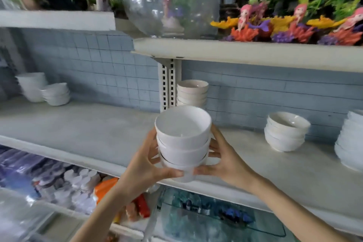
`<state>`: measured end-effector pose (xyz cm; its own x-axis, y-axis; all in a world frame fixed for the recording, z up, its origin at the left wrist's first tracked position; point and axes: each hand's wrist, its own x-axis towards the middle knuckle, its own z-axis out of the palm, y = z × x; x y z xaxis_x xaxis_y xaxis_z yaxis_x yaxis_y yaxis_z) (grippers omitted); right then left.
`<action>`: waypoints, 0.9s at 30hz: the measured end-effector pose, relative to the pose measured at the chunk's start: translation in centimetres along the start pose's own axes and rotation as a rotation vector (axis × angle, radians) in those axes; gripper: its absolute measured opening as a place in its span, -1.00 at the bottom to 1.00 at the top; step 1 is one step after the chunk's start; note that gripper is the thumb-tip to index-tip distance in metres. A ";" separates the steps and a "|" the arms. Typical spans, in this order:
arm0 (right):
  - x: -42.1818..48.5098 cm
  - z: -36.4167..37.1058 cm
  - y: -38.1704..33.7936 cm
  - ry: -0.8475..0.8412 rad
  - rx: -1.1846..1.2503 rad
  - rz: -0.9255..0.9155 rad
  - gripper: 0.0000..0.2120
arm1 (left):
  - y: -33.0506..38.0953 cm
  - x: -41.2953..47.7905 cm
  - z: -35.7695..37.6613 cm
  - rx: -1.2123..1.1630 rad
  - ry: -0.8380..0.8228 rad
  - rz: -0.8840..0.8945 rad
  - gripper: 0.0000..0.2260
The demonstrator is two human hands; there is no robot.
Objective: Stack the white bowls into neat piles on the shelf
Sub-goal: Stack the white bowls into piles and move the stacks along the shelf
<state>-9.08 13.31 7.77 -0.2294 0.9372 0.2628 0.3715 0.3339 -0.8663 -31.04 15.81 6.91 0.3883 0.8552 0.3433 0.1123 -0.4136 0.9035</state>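
Note:
A small stack of white bowls (182, 143) hangs in front of the grey shelf (88, 129), near its front edge. My left hand (146, 160) grips the stack from the left and my right hand (225, 160) grips it from the right, thumbs under the lowest bowl. Behind it, by the shelf upright, stands a pile of pale bowls (192, 92). Another pile of white bowls (284, 131) sits to the right. Two more piles (56, 94) stand at the far left of the shelf.
A tall stack of white plates (350, 139) stands at the right edge. The upper shelf (255, 55) carries a glass fishbowl (172, 6) and coloured aquarium ornaments (294, 27). Below the shelf lie packaged goods (78, 186) and a glass tank (216, 218).

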 end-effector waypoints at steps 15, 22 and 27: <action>13.1 9.5 2.4 -0.131 0.067 0.031 0.07 | -7.9 3.6 -12.7 0.109 0.051 -0.100 -0.05; 19.6 13.4 3.3 -0.115 0.103 0.062 0.03 | -11.3 7.5 -18.9 0.141 0.006 -0.158 0.00; 23.3 15.9 4.0 -0.125 0.077 0.058 0.09 | -13.6 8.9 -22.1 0.145 0.027 -0.177 -0.04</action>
<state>-27.23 34.90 3.66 -0.3217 0.9331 0.1607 0.3184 0.2665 -0.9097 -49.37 35.93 3.33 0.3261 0.9259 0.1909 0.3075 -0.2948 0.9047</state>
